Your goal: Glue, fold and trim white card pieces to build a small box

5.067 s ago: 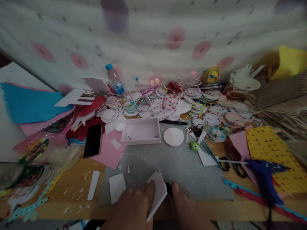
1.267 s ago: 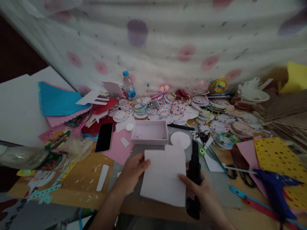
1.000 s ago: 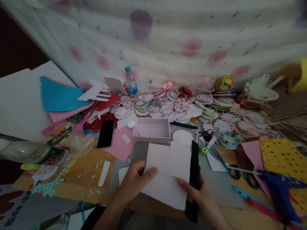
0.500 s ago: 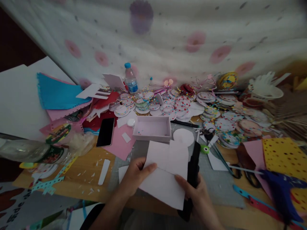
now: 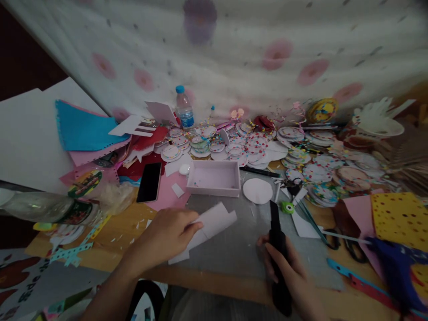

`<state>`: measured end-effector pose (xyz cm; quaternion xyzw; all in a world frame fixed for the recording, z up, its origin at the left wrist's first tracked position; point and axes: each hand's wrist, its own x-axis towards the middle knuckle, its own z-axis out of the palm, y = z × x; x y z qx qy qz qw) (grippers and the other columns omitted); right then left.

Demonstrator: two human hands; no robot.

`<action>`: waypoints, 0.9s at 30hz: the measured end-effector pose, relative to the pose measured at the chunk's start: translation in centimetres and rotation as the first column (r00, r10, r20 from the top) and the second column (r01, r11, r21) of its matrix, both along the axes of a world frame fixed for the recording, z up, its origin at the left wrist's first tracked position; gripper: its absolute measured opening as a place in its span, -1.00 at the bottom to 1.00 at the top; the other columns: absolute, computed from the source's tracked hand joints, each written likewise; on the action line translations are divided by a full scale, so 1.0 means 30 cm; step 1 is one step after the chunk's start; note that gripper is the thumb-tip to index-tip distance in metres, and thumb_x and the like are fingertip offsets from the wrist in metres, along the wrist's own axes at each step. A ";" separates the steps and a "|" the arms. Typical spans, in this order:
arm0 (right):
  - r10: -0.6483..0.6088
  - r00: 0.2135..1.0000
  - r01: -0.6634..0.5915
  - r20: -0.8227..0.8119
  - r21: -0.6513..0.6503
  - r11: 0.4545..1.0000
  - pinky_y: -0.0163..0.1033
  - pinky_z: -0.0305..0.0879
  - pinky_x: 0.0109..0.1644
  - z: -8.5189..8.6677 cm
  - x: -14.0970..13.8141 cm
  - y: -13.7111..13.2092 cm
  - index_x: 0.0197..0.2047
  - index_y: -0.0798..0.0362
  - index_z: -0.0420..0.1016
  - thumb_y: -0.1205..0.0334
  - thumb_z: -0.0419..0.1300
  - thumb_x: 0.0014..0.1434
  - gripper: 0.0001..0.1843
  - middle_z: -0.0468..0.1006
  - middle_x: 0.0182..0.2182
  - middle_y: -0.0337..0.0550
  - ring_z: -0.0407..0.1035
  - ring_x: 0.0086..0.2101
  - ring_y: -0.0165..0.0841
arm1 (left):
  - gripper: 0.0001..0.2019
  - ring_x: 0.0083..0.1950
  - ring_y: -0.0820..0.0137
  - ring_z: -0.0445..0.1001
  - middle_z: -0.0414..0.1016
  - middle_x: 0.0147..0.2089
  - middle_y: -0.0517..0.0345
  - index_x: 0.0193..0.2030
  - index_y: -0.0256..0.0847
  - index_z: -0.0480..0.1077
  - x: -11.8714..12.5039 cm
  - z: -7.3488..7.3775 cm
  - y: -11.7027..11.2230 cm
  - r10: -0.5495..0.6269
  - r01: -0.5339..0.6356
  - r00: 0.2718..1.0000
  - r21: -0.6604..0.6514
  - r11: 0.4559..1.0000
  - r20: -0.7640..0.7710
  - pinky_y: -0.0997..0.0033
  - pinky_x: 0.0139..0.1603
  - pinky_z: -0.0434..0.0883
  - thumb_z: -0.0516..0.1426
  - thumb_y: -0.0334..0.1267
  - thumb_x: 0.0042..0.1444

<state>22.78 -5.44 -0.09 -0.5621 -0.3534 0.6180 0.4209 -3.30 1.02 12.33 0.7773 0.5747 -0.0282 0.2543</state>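
My left hand (image 5: pixel 170 234) grips a piece of white card (image 5: pixel 210 225), tilted just above the grey cutting mat (image 5: pixel 234 256); its thumb lies on top and the other fingers are mostly hidden. Another bit of white card (image 5: pixel 180 257) shows beneath. Wrapped in my right hand (image 5: pixel 287 267) is a black utility knife (image 5: pixel 279 247), its blade pointing away from me. Beyond the hands stand an open pale pink box (image 5: pixel 214 192) and a flat white paper disc (image 5: pixel 257 191).
Decorated paper discs (image 5: pixel 256 145) pile up along the back, before a water bottle (image 5: pixel 185 109). At left lie a phone (image 5: pixel 149 183) and a large plastic bottle (image 5: pixel 36 208). A blue glue gun (image 5: pixel 389 263), scissors (image 5: pixel 354 249) and yellow dotted sheet (image 5: pixel 394 218) fill the right.
My right hand has let go of the card and moved right with the knife, which now points forward. My left hand has turned the card and drawn it left, uncovering the white disc.
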 end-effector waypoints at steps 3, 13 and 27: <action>0.037 0.998 -0.036 0.048 -0.022 0.999 -0.45 0.03 -0.67 0.012 -0.008 -0.013 -0.15 0.02 0.25 -0.16 0.13 0.17 -0.58 0.24 -0.67 -0.46 0.05 -0.72 -0.55 | -0.73 -0.41 0.36 0.42 0.43 -0.47 0.20 -0.42 -0.21 0.35 0.056 0.020 -0.033 -0.176 0.181 0.976 0.033 0.983 -0.129 0.41 -0.43 0.13 -0.03 -0.28 0.28; 0.143 0.841 -0.245 0.521 0.134 0.960 -0.30 0.41 -0.19 0.030 0.026 -0.129 -0.01 0.04 0.26 -0.08 0.00 0.25 -0.60 0.57 -0.28 -0.04 0.50 -0.24 -0.28 | -0.74 -0.31 0.19 0.55 0.57 -0.27 -0.03 -0.16 -0.33 0.46 0.170 -0.037 -0.217 -0.362 0.384 0.888 0.026 0.923 -0.282 0.20 -0.38 0.53 0.04 -0.56 0.05; 0.388 0.691 -0.436 0.610 -0.076 0.897 -0.37 0.45 -0.24 0.047 0.006 -0.196 0.08 0.00 0.12 0.14 -0.11 0.30 -0.69 0.64 -0.18 -0.01 0.56 -0.20 -0.31 | -0.50 0.07 0.03 0.47 0.39 0.09 -0.46 0.16 -0.58 0.29 0.230 -0.133 -0.237 -0.389 0.399 0.864 -0.037 0.916 -0.319 0.28 -0.19 0.57 -0.07 -0.63 0.04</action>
